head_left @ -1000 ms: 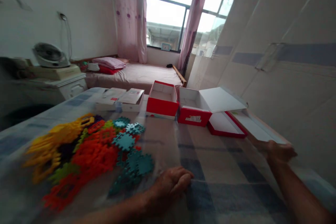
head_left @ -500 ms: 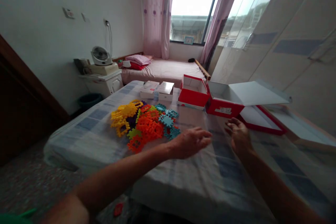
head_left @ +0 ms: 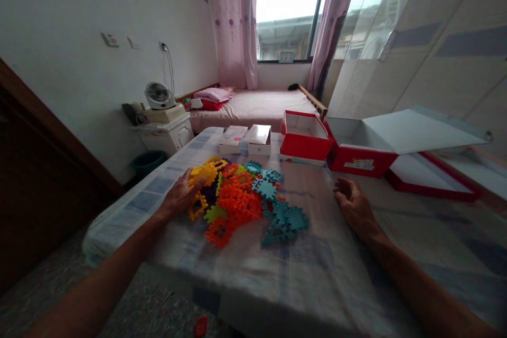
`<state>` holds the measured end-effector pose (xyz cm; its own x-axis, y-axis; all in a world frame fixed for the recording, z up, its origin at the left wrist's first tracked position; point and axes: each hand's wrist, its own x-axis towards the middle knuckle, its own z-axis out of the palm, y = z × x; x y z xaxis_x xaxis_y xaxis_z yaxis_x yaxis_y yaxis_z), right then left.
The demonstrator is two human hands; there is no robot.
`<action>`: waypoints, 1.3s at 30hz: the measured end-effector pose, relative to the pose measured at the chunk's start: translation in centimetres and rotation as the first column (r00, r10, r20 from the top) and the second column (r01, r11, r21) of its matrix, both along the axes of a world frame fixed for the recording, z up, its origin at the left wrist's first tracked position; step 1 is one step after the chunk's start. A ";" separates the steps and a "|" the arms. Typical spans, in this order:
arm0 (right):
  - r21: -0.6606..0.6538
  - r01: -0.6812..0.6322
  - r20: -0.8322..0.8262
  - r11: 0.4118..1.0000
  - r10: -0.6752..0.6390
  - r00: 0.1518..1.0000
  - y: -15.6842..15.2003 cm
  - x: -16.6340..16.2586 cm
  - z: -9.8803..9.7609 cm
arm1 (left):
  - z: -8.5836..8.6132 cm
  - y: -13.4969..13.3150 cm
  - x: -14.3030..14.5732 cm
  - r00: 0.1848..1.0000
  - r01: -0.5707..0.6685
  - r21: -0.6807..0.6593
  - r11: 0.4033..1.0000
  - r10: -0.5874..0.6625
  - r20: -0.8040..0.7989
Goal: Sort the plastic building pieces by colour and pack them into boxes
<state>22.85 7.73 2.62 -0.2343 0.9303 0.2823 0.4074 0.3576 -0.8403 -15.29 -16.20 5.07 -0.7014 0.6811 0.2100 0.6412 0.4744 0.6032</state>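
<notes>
On the bed-like surface lies a heap of plastic interlocking building pieces. Its left side has yellow pieces (head_left: pixel 205 174), its middle orange pieces (head_left: pixel 237 198), its right teal pieces (head_left: pixel 265 189). My left hand (head_left: pixel 178 195) reaches to the left edge of the heap, fingers apart against the yellow pieces; its fingertips are partly hidden among them. Several teal pieces (head_left: pixel 285 222) lie spread at the near right of the heap. Over the cloth to the right, my right hand (head_left: pixel 352 206) is loosely curled, thumb and fingers apart, with nothing visible in it.
Two small white boxes (head_left: pixel 259 140) stand behind the heap. Right of them are an open red box (head_left: pixel 307 145), a larger red box (head_left: pixel 358 161) with its lid up, and a red-rimmed tray (head_left: pixel 435 182). An orange-red piece (head_left: pixel 200 326) lies on the floor.
My left hand has swung from right of the heap to its yellow side. More teal pieces show at the near right. My right hand stays beside the boxes. The view has shifted slightly.
</notes>
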 end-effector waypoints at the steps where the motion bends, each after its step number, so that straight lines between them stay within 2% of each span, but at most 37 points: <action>1: 0.015 0.000 0.009 1.000 0.000 1.000 0.1 0.0 -0.1 | -0.1 0.3 0.9 1.000 0.006 0.009 1.000 -0.006 0.022; 7: 0.113 -0.055 0.090 0.992 0.045 0.995 -0.4 -0.2 -0.3 | 0.4 3.0 5.2 0.996 0.090 0.180 0.980 -0.088 -0.020; 14: 0.181 -0.181 0.164 0.967 0.152 0.975 -1.9 -0.6 0.6 | 1.3 5.5 7.9 0.975 0.160 0.211 0.964 -0.121 -0.188; 17: 0.186 -0.215 0.178 0.959 0.183 0.967 -1.9 -0.6 0.6 | 1.9 6.8 9.3 0.937 0.234 0.177 0.956 -0.173 -0.303; 20: 0.179 -0.228 0.197 0.957 0.192 0.961 -1.7 -0.6 0.5 | 2.4 8.1 10.6 0.884 0.294 0.068 0.953 -0.244 -0.399; 24: 0.158 -0.243 0.224 0.957 0.205 0.953 -1.8 -0.6 0.5 | 3.0 9.8 12.4 0.838 0.346 -0.053 0.937 -0.334 -0.432; 29: 0.152 -0.260 0.232 0.954 0.221 0.947 -1.9 -0.5 0.4 | 3.7 12.0 15.1 0.777 0.470 -0.117 0.875 -0.473 -0.414; 34: 0.162 -0.266 0.249 0.950 0.221 0.943 -1.6 -0.5 0.2 | 3.4 14.4 19.0 0.725 0.573 -0.160 0.804 -0.589 -0.357; 37: 0.156 -0.257 0.236 0.954 0.217 0.947 -1.7 -0.4 0.3 | 4.0 15.1 20.3 0.672 0.688 -0.080 0.721 -0.675 -0.304; 39: 0.133 -0.254 0.219 0.958 0.222 0.950 -1.8 -0.3 0.5 | 4.8 15.1 19.3 0.661 0.724 0.017 0.689 -0.686 -0.305</action>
